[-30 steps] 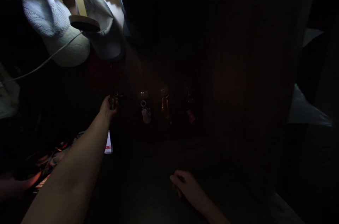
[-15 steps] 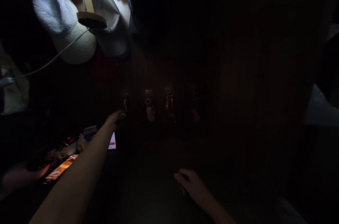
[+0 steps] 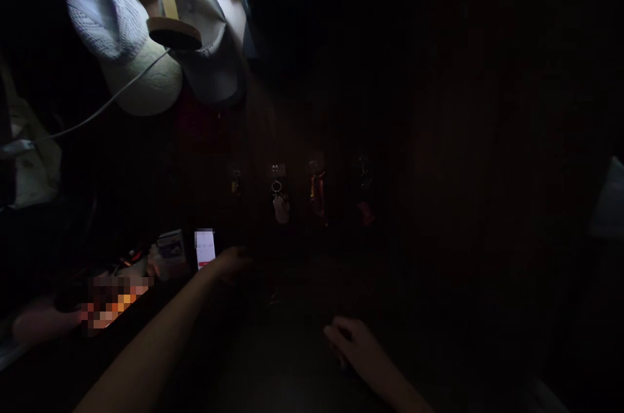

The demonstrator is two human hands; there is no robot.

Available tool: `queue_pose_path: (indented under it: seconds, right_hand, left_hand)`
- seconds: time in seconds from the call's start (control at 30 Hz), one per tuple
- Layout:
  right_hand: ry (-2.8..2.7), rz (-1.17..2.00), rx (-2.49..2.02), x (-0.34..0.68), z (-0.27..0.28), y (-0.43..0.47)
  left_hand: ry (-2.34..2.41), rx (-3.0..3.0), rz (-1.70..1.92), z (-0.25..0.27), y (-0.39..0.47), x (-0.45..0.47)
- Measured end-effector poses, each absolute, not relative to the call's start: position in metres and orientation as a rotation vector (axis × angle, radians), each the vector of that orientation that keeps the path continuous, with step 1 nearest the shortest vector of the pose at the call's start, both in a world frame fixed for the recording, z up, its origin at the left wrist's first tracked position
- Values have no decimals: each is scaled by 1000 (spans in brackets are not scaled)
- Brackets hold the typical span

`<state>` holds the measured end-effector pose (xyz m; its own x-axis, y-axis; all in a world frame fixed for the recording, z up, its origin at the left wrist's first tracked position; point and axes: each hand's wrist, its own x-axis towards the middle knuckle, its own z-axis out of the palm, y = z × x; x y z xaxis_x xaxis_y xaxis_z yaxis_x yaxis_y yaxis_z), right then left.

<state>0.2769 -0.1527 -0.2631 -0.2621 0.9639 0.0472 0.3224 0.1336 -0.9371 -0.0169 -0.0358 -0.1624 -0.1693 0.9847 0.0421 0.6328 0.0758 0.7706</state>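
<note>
My left hand (image 3: 236, 262) reaches forward over the dark surface, just right of the lit phone (image 3: 205, 248). Its fingers are smeared and dim, so their grip is hard to read. A small faint object (image 3: 273, 298) shows a little beyond and below it. My right hand (image 3: 348, 338) rests low at the centre right with its fingers curled; what is in them, if anything, is too dark to tell. Along the wall hang a small yellowish key ring item (image 3: 236, 185), a pale keychain (image 3: 281, 205), a reddish-brown strap (image 3: 318, 195) and a pink keychain (image 3: 365, 212).
Two caps, one cream (image 3: 141, 84) and one grey (image 3: 209, 75), hang at upper left behind a lamp (image 3: 170, 29) with a white cable (image 3: 107, 104). A box (image 3: 171, 253) and a glowing screen (image 3: 119, 306) lie at left. The right side is very dark.
My left hand has come away from the leftmost hanging item and moved down and right. That item now shows smaller. My right hand stays nearly where it was. The view has shifted slightly.
</note>
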Motion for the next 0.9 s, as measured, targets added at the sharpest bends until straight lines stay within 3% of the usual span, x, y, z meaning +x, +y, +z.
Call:
queue_pose_path:
  seconds: [0.1, 0.2, 0.27, 0.9]
  right_hand:
    - [-1717, 1115, -1302, 276, -262, -153]
    - [-1704, 1131, -1329, 275, -265, -149]
    - [-1683, 1142, -1336, 275, -268, -146]
    - [-1620, 1185, -1313, 277, -281, -139]
  left_hand:
    - [1984, 1647, 1067, -108, -13, -23]
    - [2007, 1662, 1632, -64, 7, -18]
    - [1915, 1627, 1758, -48, 18, -10]
    - [1571, 1358, 1891, -34, 17, -7]
